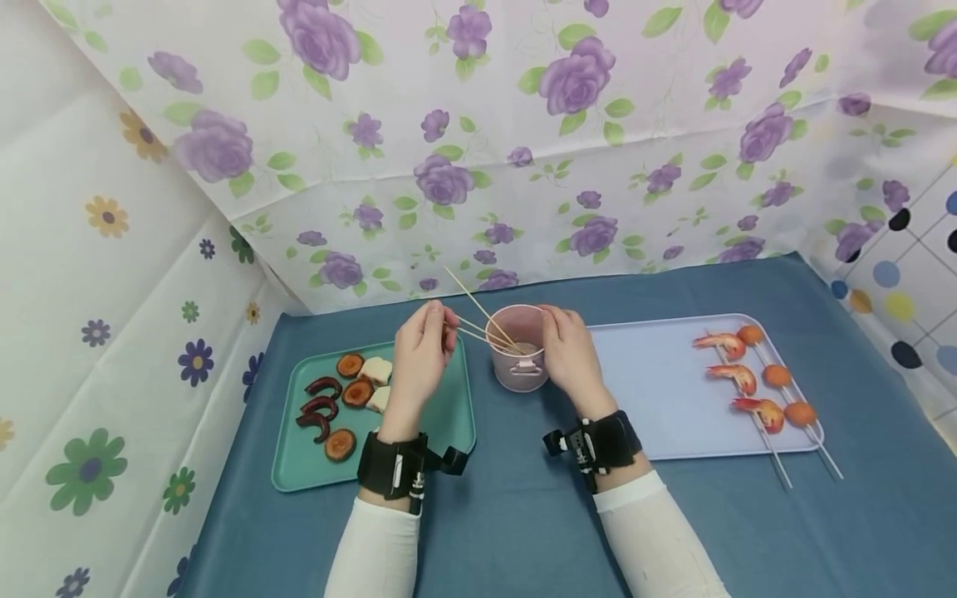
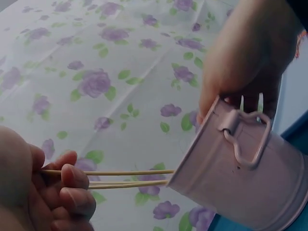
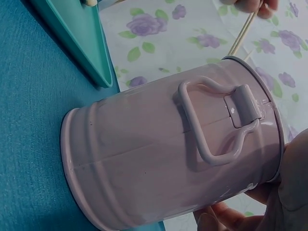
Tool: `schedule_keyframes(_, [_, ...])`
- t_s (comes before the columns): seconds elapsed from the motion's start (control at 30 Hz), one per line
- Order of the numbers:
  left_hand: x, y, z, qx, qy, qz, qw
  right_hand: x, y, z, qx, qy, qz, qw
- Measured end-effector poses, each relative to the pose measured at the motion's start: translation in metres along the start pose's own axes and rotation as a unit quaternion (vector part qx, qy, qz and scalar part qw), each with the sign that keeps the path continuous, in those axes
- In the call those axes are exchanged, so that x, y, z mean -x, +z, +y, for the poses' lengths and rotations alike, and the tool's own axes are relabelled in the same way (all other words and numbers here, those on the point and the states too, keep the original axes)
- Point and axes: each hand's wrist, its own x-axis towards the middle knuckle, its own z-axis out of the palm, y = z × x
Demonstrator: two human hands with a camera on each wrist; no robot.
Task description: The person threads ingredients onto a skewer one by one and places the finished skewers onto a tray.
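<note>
Clearly pinching, left hand [image 1: 421, 349]: fingers curled, thumb and fingertips closed on thin wooden sticks [image 2: 130, 173], whose far ends reach into the pink pail.
Right hand [image 1: 571, 357]: bent round the right side of the pail's rim, gripping it.
Pink pail [image 1: 510, 376]: between the two trays, mouth up in the head view, a small wire handle [image 1: 527, 368] on its near wall.
Leaning stick [image 1: 471, 295]: inside the pail, crossing its rim, upper end free.
Green tray [image 1: 444, 423]: left of the pail, bearing dark red sausages [image 1: 320, 404], brown rounds [image 1: 340, 445] and whitish pieces [image 1: 376, 370].
Pale tray [image 1: 643, 390]: right of the pail, with loaded skewers of shrimp [image 1: 733, 379] and orange balls [image 1: 777, 376], their lower ends overhanging the near edge.
Cloth [image 1: 493, 515]: blue, beneath both trays.
</note>
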Motion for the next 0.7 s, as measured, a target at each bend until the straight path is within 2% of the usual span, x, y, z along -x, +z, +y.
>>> schedule_keyframes(0.2, [0.009, 0.002, 0.002, 0.031, 0.02, -0.01, 0.9993, 0.0, -0.002, 0.001, 0.001, 0.0, 0.006, 1.0])
schedule_keyframes(0.4, [0.011, 0.009, -0.006, 0.069, 0.021, -0.034, 0.9968, 0.0, -0.001, 0.0, -0.004, 0.001, 0.0, 1.0])
schedule_keyframes(0.6, [0.011, 0.019, -0.013, 0.062, 0.007, -0.067, 0.9958, 0.001, -0.002, -0.002, -0.005, 0.001, 0.0, 1.0])
schedule_keyframes(0.7, [0.01, 0.022, -0.014, 0.058, 0.004, -0.074, 0.9955, 0.001, -0.002, -0.002, -0.005, 0.003, -0.001, 1.0])
